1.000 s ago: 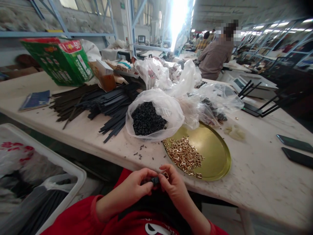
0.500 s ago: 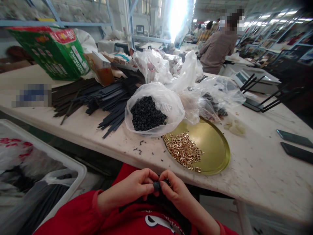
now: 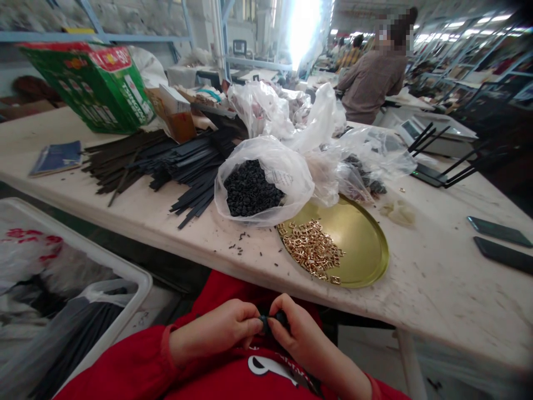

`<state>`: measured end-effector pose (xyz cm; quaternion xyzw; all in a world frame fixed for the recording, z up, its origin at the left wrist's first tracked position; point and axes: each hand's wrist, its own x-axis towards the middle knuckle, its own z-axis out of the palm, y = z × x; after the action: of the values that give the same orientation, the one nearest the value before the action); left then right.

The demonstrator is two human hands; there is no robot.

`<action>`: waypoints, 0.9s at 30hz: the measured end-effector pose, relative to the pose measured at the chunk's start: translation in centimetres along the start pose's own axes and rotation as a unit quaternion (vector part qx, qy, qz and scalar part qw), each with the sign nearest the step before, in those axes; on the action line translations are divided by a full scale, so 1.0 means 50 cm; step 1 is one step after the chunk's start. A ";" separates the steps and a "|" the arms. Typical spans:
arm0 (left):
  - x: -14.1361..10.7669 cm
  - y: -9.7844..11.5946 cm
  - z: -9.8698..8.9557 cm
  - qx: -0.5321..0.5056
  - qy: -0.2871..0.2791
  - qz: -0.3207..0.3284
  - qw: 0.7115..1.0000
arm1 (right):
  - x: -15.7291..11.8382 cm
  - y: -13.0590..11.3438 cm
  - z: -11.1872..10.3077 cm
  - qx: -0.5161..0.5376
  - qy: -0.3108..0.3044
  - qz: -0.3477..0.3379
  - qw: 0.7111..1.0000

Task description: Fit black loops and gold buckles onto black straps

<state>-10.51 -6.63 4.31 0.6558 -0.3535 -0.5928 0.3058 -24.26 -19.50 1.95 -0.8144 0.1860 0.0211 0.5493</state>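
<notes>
Dark piece pinched in both hands; gold fitting out of sight

The dark piece [image 3: 264, 325] sat off the table's [image 3: 416, 278] near edge, gripped between the fingertips of the left hand [image 3: 220, 330] and right hand [image 3: 296, 329]. A gold fitting visible at the right fingertips a second earlier was now hidden, suggesting the piece had been turned mid-handling. Past the near edge lay loose bits [image 3: 240, 243] and the tray [image 3: 366, 244] of buckles [image 3: 314, 250]. The bag [image 3: 291, 201] overlapped the tray's far-left rim, partly obstructing it. Strips [image 3: 191, 166] lay further left; phones [image 3: 499, 230] lay toward the right edge.
</notes>
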 end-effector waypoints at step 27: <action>-0.019 -0.021 0.004 0.138 -0.049 0.016 0.989 | -0.031 0.043 0.040 0.010 -0.040 -0.029 0.999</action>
<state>-10.63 -5.27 3.97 0.6561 -0.4572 -0.5648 0.2037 -26.04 -17.95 -0.38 -0.8126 0.1404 0.0360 0.5645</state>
